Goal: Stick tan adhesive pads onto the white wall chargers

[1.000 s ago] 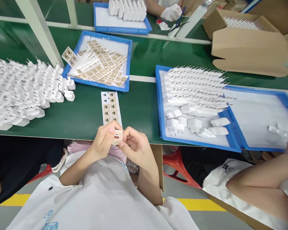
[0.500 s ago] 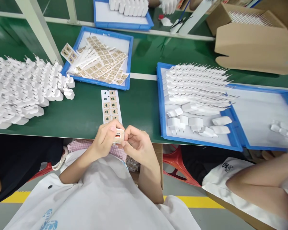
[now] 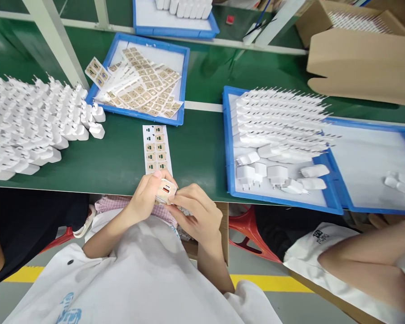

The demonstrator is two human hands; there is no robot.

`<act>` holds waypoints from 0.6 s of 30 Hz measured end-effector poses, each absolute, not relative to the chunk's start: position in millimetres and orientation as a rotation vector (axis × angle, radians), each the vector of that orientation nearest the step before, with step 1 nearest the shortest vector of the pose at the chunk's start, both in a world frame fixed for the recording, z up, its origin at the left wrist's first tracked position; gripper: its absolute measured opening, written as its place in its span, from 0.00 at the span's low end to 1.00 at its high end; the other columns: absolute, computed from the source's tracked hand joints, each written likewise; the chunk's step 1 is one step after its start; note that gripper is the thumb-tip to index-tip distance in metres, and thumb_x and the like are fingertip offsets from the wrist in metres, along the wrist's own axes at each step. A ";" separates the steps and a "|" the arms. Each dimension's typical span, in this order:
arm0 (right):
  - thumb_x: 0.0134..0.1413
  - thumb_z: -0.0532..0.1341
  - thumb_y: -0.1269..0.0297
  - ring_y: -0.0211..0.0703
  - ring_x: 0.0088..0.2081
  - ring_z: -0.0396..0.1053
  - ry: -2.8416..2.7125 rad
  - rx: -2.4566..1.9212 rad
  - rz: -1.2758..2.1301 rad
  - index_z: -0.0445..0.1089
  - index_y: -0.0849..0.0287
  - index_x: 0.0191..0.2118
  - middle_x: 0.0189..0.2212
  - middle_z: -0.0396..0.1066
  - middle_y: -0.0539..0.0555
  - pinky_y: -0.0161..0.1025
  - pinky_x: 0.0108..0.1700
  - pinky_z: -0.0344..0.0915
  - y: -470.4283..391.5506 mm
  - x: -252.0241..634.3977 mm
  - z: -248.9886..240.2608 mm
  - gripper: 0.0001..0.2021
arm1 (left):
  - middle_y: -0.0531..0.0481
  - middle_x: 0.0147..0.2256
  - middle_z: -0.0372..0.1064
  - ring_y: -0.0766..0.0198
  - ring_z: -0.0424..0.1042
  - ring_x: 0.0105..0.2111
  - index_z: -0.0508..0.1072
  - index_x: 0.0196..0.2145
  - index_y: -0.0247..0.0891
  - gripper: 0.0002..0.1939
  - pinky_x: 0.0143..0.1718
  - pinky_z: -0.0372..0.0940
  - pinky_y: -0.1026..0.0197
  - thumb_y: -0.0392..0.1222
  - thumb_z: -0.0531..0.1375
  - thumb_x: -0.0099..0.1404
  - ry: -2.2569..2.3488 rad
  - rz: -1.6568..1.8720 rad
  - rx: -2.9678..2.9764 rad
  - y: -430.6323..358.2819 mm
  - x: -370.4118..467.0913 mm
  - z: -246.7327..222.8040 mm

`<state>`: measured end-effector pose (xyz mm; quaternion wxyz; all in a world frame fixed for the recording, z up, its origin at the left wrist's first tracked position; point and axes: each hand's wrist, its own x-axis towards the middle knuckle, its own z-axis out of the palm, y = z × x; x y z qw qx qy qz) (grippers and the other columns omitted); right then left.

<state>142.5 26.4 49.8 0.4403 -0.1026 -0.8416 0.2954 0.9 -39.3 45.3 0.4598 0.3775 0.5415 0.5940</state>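
My left hand (image 3: pixel 145 196) is closed round a white charger (image 3: pixel 161 200), its port end facing up. A tan sticker (image 3: pixel 163 185) lies on that end, around a small slot and a red USB port. The fingers of my right hand (image 3: pixel 195 210) are bent together at the charger's right edge, thumb below, fingertips on the stickered face. Whether the sticker is flat under them is hidden. Just beyond my hands, a sticker sheet (image 3: pixel 169 157) lies on the green table, with bare spots in its upper left.
Rows of white chargers (image 3: pixel 23 126) stand at left. A blue tray (image 3: pixel 186 67) holds more sticker sheets; another blue tray (image 3: pixel 227 148) holds plug chargers. A metal post (image 3: pixel 56 45) rises at back left. A cardboard box (image 3: pixel 361 63) is at back right. A co-worker's arm (image 3: pixel 374 252) is at right.
The charger has tilted, showing more of its stickered face. My right hand has turned, its fingers now pressing over the lower right of the face. A gloved hand at the back has left view.
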 end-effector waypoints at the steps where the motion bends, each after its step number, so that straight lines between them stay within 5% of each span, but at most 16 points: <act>1: 0.61 0.65 0.76 0.40 0.29 0.70 -2.111 -0.248 0.671 0.74 0.49 0.46 0.30 0.77 0.49 0.40 0.32 0.67 26.3 143.6 50.3 0.13 | 0.50 0.24 0.69 0.62 0.65 0.25 0.72 0.28 0.39 0.35 0.29 0.61 0.59 0.67 0.41 0.75 1.346 1.453 0.930 -38.8 1.6 45.0; 9: 0.63 0.62 0.76 0.39 0.28 0.66 -2.177 -0.381 0.865 0.73 0.53 0.39 0.28 0.74 0.50 0.38 0.31 0.64 25.0 150.6 61.9 0.08 | 0.52 0.24 0.70 0.63 0.65 0.25 0.72 0.28 0.39 0.38 0.31 0.61 0.59 0.70 0.40 0.75 1.333 1.405 0.993 -39.0 1.3 36.8; 18: 0.62 0.66 0.50 0.36 0.24 0.61 -1.843 -0.854 1.734 0.71 0.57 0.28 0.23 0.68 0.48 0.35 0.26 0.59 25.1 151.4 70.0 0.17 | 0.51 0.22 0.68 0.62 0.64 0.23 0.70 0.27 0.39 0.43 0.28 0.57 0.57 0.76 0.35 0.71 1.346 1.341 1.198 -38.9 -1.2 34.0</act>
